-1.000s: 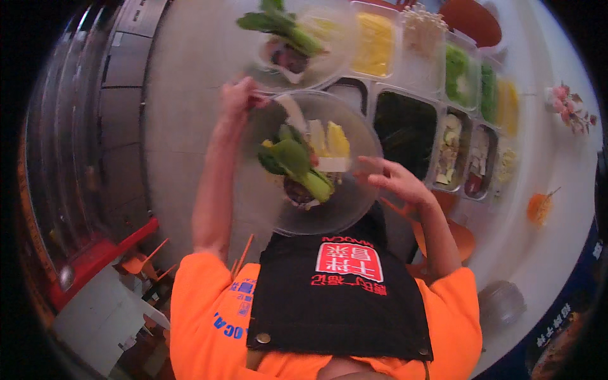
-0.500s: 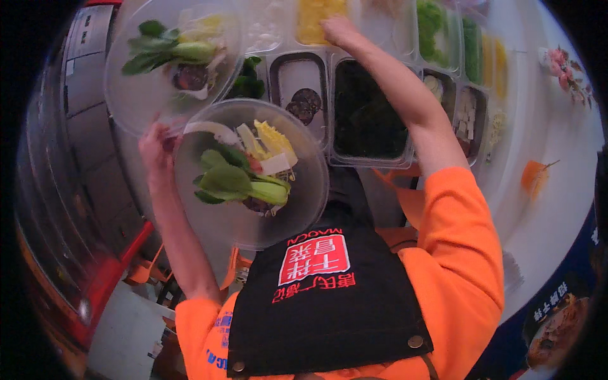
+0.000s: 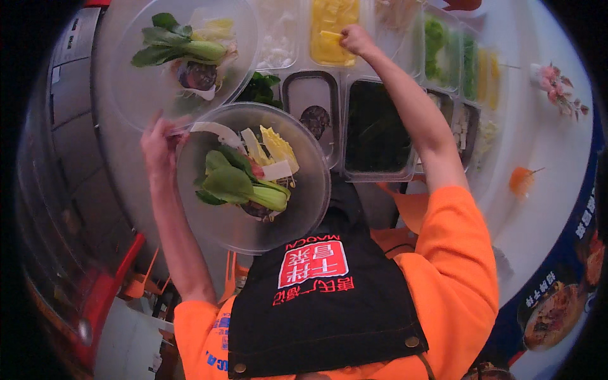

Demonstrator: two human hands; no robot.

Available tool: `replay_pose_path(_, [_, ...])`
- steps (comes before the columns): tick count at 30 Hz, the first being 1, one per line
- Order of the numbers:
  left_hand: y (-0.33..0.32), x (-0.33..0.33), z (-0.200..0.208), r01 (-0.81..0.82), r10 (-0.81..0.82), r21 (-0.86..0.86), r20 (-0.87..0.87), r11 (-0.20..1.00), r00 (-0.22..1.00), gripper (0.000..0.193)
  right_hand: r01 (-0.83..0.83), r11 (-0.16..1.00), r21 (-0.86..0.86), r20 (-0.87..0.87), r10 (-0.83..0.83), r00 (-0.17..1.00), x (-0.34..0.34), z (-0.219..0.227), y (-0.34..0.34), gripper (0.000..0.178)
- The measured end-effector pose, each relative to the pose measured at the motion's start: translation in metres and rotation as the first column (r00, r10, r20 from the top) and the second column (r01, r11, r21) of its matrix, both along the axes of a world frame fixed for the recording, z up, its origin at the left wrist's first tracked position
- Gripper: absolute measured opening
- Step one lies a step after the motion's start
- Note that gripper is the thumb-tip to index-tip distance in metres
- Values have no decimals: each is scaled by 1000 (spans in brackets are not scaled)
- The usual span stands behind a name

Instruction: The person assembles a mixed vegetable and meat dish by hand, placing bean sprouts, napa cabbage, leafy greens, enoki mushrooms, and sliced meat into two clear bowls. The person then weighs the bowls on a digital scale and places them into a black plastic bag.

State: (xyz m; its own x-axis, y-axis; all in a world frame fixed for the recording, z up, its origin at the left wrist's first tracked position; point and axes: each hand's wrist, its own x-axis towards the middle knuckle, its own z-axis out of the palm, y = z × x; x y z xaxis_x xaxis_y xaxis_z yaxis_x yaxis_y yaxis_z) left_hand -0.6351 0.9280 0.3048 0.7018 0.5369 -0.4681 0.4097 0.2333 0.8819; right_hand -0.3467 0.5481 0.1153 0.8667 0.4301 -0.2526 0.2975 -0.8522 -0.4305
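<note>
My left hand is closed at the rims of two clear plastic bowls. The near bowl holds bok choy, napa cabbage pieces, a white slab and a dark piece. In the far bowl lie more bok choy, pale leaves and a dark round piece. Over a clear tub of yellow slices, my right hand is closed, pinching the edge of a yellow slice. The slices' exact kind cannot be made out.
Beside the tub stand containers of white pieces, dark slices, dark greens and lettuce. Pink flowers and an orange item are on the white counter. A red edge runs at left.
My right hand has drawn slightly back toward me, and a yellow slice now shows at its fingers. The left hand keeps its grip on the bowls. The whole view has shifted a little.
</note>
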Motion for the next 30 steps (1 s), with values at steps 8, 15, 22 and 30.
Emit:
replay_pose_path(8, [3,15,-2,72,-71,8,-12,997,997,57,719,437,540,-771,-86,632,-31,40,-7,35])
replay_pose_path(15, [3,26,2,106,-105,23,-66,994,992,58,659,264,704,-671,-55,739,-51,137,18,36])
replay_pose_path(22, [3,31,24,99,-98,-18,50,995,994,55,19,533,846,-27,6,1000,-63,241,153,26])
replay_pose_path(30, [3,28,28,54,-53,-32,54,998,997,63,84,547,833,-52,-73,996,-41,177,95,25])
